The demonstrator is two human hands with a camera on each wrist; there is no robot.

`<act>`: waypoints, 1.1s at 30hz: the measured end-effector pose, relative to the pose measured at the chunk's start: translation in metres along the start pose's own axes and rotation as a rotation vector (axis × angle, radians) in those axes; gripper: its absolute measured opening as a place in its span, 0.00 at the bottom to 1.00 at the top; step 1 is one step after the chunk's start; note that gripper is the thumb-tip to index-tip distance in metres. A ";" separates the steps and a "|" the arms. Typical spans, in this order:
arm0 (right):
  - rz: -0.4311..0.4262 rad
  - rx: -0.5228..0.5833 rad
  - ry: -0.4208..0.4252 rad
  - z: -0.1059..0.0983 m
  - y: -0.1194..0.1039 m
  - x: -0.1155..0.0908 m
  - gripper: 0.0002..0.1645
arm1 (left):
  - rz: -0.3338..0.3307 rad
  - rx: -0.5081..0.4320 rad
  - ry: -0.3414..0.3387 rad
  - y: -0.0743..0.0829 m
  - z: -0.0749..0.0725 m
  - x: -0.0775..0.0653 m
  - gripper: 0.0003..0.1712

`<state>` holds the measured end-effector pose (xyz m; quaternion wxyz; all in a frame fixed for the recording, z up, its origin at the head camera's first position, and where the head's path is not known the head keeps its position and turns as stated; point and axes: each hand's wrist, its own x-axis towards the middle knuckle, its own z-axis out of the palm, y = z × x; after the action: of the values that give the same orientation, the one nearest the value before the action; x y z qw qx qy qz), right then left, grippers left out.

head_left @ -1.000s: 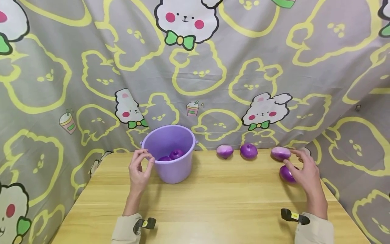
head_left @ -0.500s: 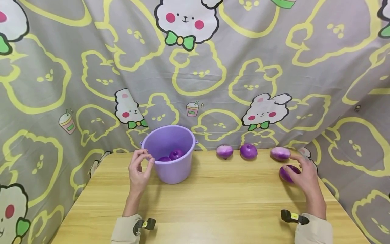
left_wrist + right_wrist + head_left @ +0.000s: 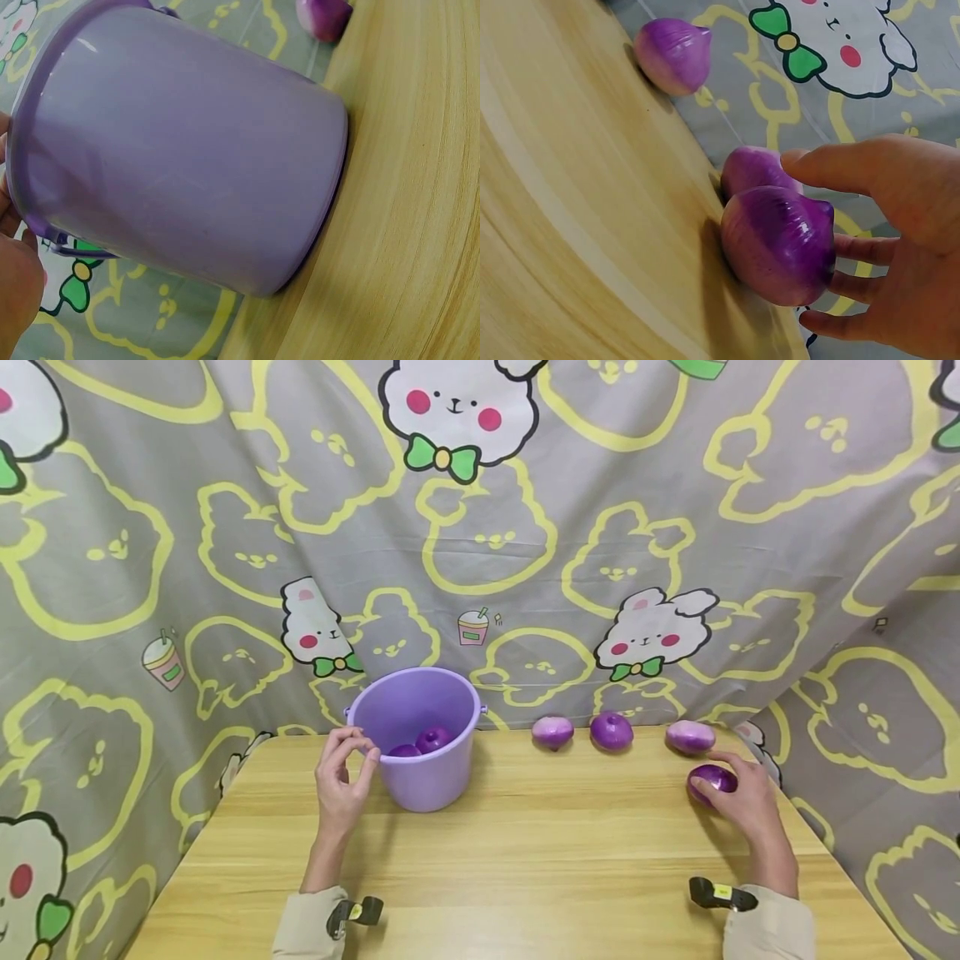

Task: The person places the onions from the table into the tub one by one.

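Observation:
My left hand (image 3: 345, 781) is at the near left rim of a purple bucket (image 3: 431, 781), its curled fingers and thumb holding the rim. In the left wrist view, the fingers (image 3: 9, 210) show at the bucket's rim beside the handle. Two purple onions (image 3: 432, 740) lie inside the bucket. On the right, my right hand (image 3: 750, 797) is around a purple onion (image 3: 716, 777) on the table, thumb and fingers spread. The right wrist view shows the thumb above this onion (image 3: 780, 247), with the other fingers extended behind it.
Along the table's (image 3: 525, 860) back edge lie a pale-topped onion (image 3: 552, 732), a dark purple onion (image 3: 612, 732) and another pale-topped onion (image 3: 690, 737), just behind the right hand. A printed curtain (image 3: 495, 568) hangs close behind the table.
My right hand has moved down and slightly left, away from the back onion and around the nearer one. The left hand has stayed at the bucket rim.

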<state>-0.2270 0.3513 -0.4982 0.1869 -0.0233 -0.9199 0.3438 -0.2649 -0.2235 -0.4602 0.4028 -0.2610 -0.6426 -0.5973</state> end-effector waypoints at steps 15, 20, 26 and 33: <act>0.072 -0.028 -0.098 0.005 0.005 -0.002 0.36 | 0.008 0.012 -0.002 0.000 0.001 0.000 0.06; 0.066 -0.037 -0.089 0.008 0.006 -0.001 0.33 | 0.002 0.016 0.000 -0.002 0.000 -0.001 0.08; 0.078 -0.046 -0.100 0.009 0.007 -0.001 0.33 | -0.021 0.009 0.005 -0.002 0.000 -0.002 0.07; 0.080 -0.042 -0.100 0.009 0.006 -0.001 0.32 | -0.010 -0.001 0.011 -0.001 0.001 -0.001 0.07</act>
<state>-0.2301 0.3499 -0.5083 0.1261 -0.0469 -0.9336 0.3322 -0.2649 -0.2224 -0.4618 0.4031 -0.2546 -0.6415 -0.6009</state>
